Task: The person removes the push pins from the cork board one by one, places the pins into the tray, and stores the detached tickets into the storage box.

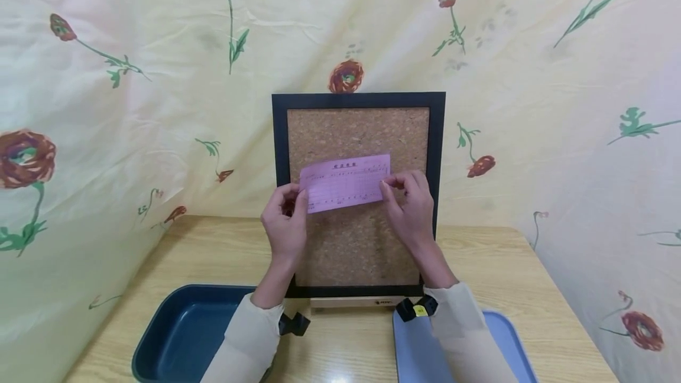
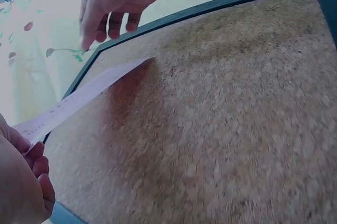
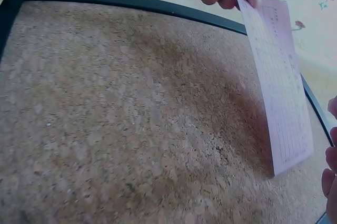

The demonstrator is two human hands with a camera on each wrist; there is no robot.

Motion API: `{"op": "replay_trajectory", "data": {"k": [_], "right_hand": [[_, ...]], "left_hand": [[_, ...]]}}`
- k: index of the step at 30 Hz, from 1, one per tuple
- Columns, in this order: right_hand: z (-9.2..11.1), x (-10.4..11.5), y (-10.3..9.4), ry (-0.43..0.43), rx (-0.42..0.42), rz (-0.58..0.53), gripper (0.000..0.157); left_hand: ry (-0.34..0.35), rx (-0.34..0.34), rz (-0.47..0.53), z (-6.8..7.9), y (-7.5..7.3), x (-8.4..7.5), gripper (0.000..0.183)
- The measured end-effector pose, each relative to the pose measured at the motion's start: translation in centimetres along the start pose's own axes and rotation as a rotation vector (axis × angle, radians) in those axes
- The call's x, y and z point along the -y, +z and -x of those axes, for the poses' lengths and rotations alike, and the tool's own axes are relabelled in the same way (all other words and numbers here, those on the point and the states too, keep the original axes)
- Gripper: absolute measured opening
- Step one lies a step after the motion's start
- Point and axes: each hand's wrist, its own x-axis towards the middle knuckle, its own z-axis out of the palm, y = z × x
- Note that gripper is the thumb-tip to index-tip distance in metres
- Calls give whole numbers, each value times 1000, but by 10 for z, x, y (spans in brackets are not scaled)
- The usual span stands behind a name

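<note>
A pink printed paper slip (image 1: 346,182) is in front of the cork board (image 1: 356,247), tilted with its right end higher. My left hand (image 1: 285,217) pinches the slip's left edge between thumb and fingers. In the left wrist view the slip (image 2: 89,90) slants toward the cork, its far end close to the surface. My right hand (image 1: 409,203) overlaps the slip's right edge in the head view. Both wrist views show that right hand (image 2: 124,3) apart from the paper, its fingers loosely bent with nothing between them.
The board's black frame (image 1: 436,164) stands upright on a light base (image 1: 351,302). On the wooden table (image 1: 479,259), a dark blue tray (image 1: 175,330) sits at left and a light blue tray (image 1: 505,336) at right. Flowered cloth (image 1: 393,34) hangs behind.
</note>
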Motion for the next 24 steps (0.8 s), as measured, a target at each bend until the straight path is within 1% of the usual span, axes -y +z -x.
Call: {"op": "replay_trajectory", "data": {"k": [7,12,18,21,24], "right_hand": [[17,-2,-12,-22,11,6,8],[29,-3,-24,-37,32,35,7],[46,-9,-39,-64,54,57,11],[56,-12,-45,-51,66,60,13],[66,-14,-50,-22,78,68,15]], "left_hand": [[-46,21,0,10,-17,2,13],[-80,41,-8,16,-28,0,14],[-102,41,-12,23,-42,0,14],[-123,35,-5,27,-50,2,13],[-165,31,17,31,-58,3,13]]}}
